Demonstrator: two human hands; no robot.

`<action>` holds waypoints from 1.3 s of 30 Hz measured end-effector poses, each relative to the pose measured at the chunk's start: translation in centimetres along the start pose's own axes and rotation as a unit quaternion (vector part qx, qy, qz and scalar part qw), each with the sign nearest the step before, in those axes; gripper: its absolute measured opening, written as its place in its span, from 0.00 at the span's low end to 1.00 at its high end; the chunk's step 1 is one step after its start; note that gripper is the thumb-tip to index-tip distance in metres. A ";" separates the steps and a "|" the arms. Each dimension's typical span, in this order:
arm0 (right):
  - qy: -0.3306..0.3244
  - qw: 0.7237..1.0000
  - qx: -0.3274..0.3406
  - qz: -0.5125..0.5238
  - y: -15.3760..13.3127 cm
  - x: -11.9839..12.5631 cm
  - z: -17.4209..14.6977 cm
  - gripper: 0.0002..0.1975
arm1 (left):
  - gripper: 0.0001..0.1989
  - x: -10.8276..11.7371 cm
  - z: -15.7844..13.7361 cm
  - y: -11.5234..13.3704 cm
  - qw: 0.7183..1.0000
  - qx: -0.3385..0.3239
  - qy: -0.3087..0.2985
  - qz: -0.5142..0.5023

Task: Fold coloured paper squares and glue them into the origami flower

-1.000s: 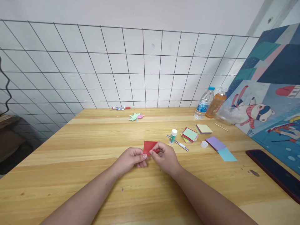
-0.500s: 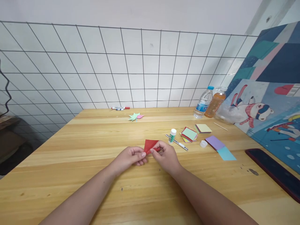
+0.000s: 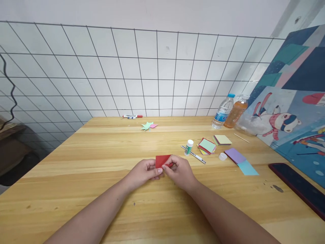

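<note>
A small piece of red paper [image 3: 161, 160], partly folded, is held just above the wooden table between both hands. My left hand [image 3: 147, 171] pinches its lower left edge, thumb on top and fingers underneath. With thumb and forefinger, my right hand [image 3: 179, 169] grips the right side, where the paper looks folded over. The right fingers cover part of the sheet, so the exact fold is hidden. Beyond my right hand stands a glue stick [image 3: 188, 147] with a white cap, beside a thin silver craft knife [image 3: 198, 157] lying flat.
Stacks of coloured paper squares [image 3: 207, 146] lie right of the glue. Near them are a clear round cap [image 3: 222, 156], purple and blue sheets [image 3: 236, 156] and a phone [image 3: 297, 186]. Two bottles [image 3: 223, 113], a folded green-and-pink paper piece [image 3: 148, 126] and markers [image 3: 132, 116] are farther back.
The left fingers have shifted along the red paper, closer to the right hand. The red paper has turned slightly and sits lower. The whole view has shifted a little.
</note>
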State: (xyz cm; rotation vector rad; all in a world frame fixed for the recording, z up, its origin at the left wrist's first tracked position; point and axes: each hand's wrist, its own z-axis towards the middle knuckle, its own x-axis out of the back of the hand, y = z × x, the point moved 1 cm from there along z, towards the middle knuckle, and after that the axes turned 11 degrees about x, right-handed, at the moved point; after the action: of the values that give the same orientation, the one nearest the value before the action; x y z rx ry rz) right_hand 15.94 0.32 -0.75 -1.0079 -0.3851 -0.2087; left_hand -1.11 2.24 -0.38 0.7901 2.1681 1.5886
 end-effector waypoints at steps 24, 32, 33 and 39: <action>0.000 0.959 -0.176 0.222 0.8 -0.2 0.2 0.17 | 0.17 -0.2 0.4 -0.4 0.996 0.008 0.089 0.018; 0.004 0.947 -0.218 0.237 1.2 0.1 0.3 0.22 | 0.18 0.0 0.5 -0.4 0.996 0.025 0.085 -0.002; 0.007 0.946 -0.220 0.237 1.3 0.1 0.2 0.23 | 0.19 0.0 0.5 -0.4 0.996 0.031 0.086 -0.006; -0.010 0.955 -0.204 0.215 0.5 0.0 0.2 0.19 | 0.19 0.2 0.6 -0.7 0.996 0.038 0.085 -0.007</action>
State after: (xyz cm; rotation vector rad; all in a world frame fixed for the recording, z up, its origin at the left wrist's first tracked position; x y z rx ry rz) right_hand 16.07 0.80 -1.07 -1.4757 -0.1333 0.1228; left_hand -1.14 2.66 -1.21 0.6829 2.3606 1.6282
